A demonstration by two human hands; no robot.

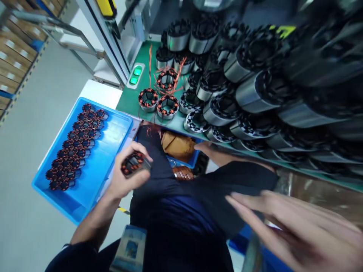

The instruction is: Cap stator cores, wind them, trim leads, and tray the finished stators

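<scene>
My left hand is wrapped around a copper-wound stator, held above my left thigh close to the blue tray's edge. At the lower right, my right hand is blurred, with fingers stretched out, nothing visible in them, over my right leg. On the green bench stand several stators with orange copper windings, one of them at the front edge. Loose copper wires stick up around another. The blue tray at left holds rows of wound stators.
Stacked black-and-silver stator cores crowd the bench's right side. Two green lit buttons sit in a panel on the green bench top. Below is a blue bin with brown material. A metal-framed cart stands beyond.
</scene>
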